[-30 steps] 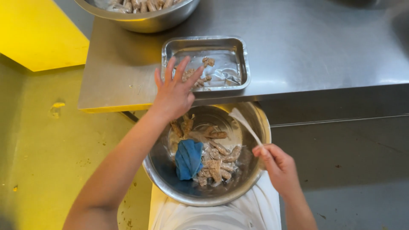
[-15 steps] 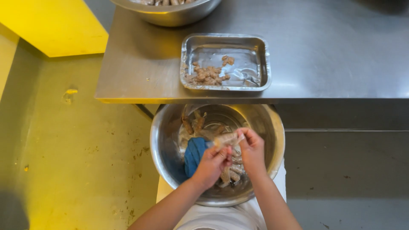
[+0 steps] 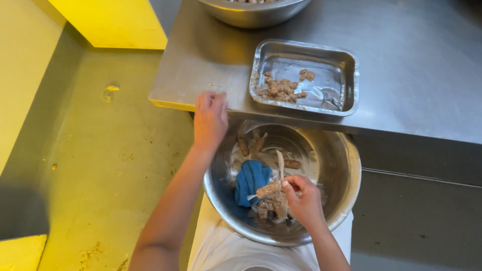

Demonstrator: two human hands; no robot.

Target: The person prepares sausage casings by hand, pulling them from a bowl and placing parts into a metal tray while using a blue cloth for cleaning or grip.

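Head view: right hand (image 3: 303,201) pinched a small sausage-like piece (image 3: 269,189) mid-length over the steel bowl (image 3: 346,165) (looked soft, greasy, light); left hand (image 3: 210,119) open, empty.

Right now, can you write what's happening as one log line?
left hand: open, at table edge | right hand: pinching brown piece over big metal bowl | blue cloth in bowl | tray on table

A stainless steel bench (image 3: 411,75) spans the upper right, its top brushed and reflective. Below it, a grey cabinet front (image 3: 422,211) closes the right side. The floor (image 3: 115,165) is yellow-green, scuffed and stained. A bright yellow panel (image 3: 110,22) stands at upper left.
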